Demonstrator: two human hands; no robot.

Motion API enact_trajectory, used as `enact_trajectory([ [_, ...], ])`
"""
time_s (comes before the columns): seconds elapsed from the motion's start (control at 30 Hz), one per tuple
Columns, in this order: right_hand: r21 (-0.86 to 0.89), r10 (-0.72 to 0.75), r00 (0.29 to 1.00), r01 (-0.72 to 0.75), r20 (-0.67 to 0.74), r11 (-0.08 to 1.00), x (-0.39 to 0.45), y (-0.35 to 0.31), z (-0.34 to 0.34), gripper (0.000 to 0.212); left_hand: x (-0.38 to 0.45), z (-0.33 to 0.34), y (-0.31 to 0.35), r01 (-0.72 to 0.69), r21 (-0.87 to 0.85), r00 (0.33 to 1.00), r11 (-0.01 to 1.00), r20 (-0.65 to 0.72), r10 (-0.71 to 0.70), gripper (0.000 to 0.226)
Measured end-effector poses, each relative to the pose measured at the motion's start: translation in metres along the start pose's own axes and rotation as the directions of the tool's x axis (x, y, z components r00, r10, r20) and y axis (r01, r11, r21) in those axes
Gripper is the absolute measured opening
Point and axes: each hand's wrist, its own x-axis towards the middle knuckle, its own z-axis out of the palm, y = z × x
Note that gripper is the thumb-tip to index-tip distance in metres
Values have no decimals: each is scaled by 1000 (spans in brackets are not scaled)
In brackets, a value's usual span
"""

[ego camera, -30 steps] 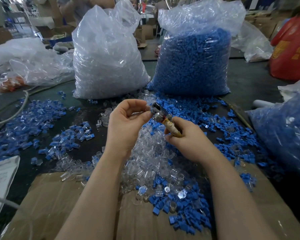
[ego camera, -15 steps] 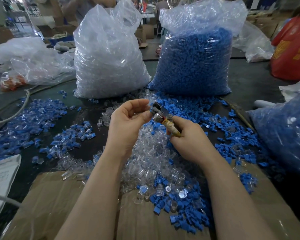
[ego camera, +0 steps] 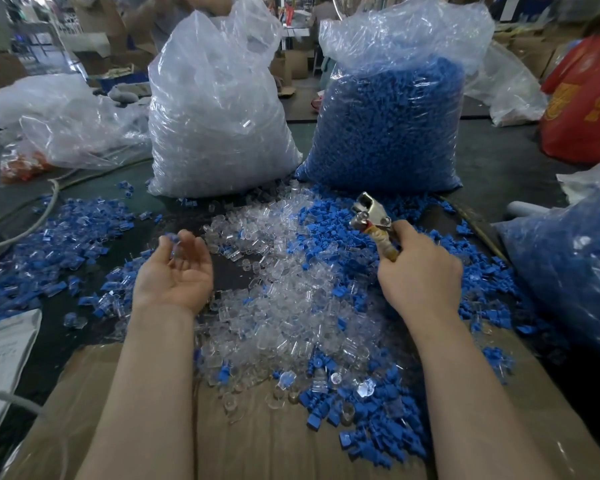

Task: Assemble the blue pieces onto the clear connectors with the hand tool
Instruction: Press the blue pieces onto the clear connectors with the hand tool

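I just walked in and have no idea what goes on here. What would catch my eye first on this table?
Two big plastic sacks stand at the back: the clear bag on the left, the blue bag on the right. In front of them a loose heap of clear connectors and blue pieces spreads over the table. The right hand grips a metal hand tool, while the left hand lies palm up.

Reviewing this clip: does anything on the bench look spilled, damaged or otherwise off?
Loose blue pieces and clear connectors lie heaped across the table in front of their bags, as working piles rather than an accident. The right hand grips the hand tool. Nothing looks damaged.
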Motion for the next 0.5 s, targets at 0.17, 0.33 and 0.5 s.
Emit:
enact_trajectory([
  [0.17,-81,149,986,-144,70,986,-1,8,1,10,9,-8,14,-80,-214,992,974,-109,58,36],
  [0.33,-129,237,963,-221,125,967,0,9,0,15,8,-10,12,-100,-89,993,991,-72,93,38],
  [0.5,-168,167,969,-137,182,976,-1,7,2,14,-3,2,-10,-219,722,975,657,134,178,8],
])
